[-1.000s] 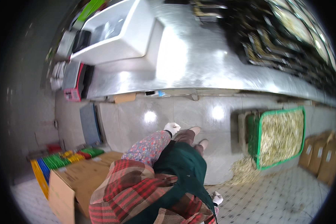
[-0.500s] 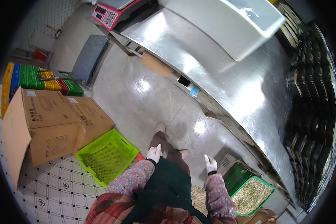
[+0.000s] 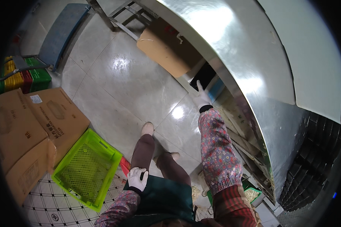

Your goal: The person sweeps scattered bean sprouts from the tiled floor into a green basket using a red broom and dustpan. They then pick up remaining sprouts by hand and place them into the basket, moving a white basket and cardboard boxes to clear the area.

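My right hand (image 3: 201,95), in a white glove, reaches beneath the steel counter (image 3: 231,45). An extended finger lies at the lower end of a black phone-like object (image 3: 205,75) on the shelf below; I cannot tell whether it touches. A blue item (image 3: 216,88) lies beside that object, and a brown board (image 3: 162,53) is just above. My left hand (image 3: 137,178), also gloved, is held low against my green apron (image 3: 162,196), fingers curled; a small dark shape shows between them, too unclear to name.
Cardboard boxes (image 3: 55,126), a lime-green crate (image 3: 68,174), stacked colored crates (image 3: 38,79) and a blue-grey platform (image 3: 53,45) line the left. My feet (image 3: 147,128) stand on tile. Black trays (image 3: 310,159) and a green bin (image 3: 253,193) are at the right.
The view has turned and drawn closer to the counter's underside. My right hand has moved forward to the dark object on the shelf; my left hand stays low by the apron.
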Tool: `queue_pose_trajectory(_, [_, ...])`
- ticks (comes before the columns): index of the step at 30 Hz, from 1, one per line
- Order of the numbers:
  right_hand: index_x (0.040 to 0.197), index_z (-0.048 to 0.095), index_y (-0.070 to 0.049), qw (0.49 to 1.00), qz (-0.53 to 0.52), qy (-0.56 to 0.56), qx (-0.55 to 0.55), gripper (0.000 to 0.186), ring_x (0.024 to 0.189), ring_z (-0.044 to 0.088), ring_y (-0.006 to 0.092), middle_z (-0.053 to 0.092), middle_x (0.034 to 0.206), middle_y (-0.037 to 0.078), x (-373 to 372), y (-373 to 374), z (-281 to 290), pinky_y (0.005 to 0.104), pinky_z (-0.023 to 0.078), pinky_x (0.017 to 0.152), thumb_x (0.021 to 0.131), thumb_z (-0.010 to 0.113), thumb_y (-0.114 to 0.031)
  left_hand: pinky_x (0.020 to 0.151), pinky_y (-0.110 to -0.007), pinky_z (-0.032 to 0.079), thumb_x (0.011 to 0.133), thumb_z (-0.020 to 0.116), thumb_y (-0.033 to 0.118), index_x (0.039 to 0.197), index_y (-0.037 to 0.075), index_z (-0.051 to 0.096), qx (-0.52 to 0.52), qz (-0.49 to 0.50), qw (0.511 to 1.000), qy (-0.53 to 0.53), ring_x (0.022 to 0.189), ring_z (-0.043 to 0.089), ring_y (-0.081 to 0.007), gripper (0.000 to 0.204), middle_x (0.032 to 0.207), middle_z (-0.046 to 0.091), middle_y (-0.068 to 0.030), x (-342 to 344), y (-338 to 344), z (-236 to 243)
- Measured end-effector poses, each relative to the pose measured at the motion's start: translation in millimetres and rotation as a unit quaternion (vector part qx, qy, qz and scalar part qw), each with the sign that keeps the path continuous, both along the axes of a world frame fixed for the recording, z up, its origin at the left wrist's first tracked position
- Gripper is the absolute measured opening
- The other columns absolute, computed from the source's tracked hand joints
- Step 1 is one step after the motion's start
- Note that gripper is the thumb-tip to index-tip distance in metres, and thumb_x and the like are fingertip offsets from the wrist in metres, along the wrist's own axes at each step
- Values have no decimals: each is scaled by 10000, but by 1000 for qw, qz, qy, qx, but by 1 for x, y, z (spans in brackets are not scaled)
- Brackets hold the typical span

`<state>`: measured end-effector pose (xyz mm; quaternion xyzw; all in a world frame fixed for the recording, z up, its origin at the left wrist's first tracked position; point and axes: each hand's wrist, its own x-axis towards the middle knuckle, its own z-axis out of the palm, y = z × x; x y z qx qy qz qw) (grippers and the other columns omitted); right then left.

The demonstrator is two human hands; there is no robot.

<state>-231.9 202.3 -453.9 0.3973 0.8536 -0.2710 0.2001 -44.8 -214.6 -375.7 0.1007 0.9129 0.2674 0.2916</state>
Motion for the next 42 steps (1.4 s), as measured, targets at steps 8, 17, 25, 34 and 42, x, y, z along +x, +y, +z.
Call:
queue_pose_trajectory(8, [1013, 650, -60, 945, -177, 248, -116, 407, 832, 614, 217, 654, 900, 128, 49, 28, -46, 321, 473, 799, 771, 695, -384, 853, -399, 363, 774, 651, 262, 861, 140, 640, 8, 11, 1000, -16, 978, 531, -244, 150, 920, 619, -39, -23, -1, -2])
queue_pose_trajectory(17, [1329, 401, -92, 956, -102, 195, 192, 758, 1199, 409, 381, 475, 1292, 190, -58, 54, -28, 477, 342, 976, 721, 672, -455, 868, -395, 360, 765, 660, 238, 798, 142, 647, -5, 59, 998, -26, 957, 534, -238, 103, 839, 629, -19, -29, -3, -5])
queue_pose_trajectory(25, [1030, 622, -58, 952, 80, 280, -89, 324, 906, 589, 234, 641, 954, 105, -9, -4, -24, 342, 431, 860, 764, 709, -221, 835, -383, 380, 758, 667, 198, 753, 133, 637, -2, 79, 997, -14, 888, 547, -231, 71, 790, 622, -11, -37, 7, -9])
queue_pose_trajectory(34, [1078, 617, -43, 984, -144, 99, 34, 602, 1020, 574, 320, 615, 1063, 200, -38, -19, 35, 387, 424, 897, 693, 696, -500, 815, -394, 384, 761, 666, 220, 736, 135, 631, 6, 61, 998, -4, 894, 542, -231, 95, 784, 624, 0, -39, 15, -11])
queue_pose_trajectory(42, [1267, 434, 55, 970, -225, 83, -35, 1037, 1279, 305, 421, 399, 1319, 285, -45, -14, 19, 423, 278, 1053, 584, 655, -694, 816, -407, 385, 763, 665, 229, 730, 129, 629, -8, 77, 997, -18, 901, 536, -235, 111, 773, 620, -3, -35, 15, -11])
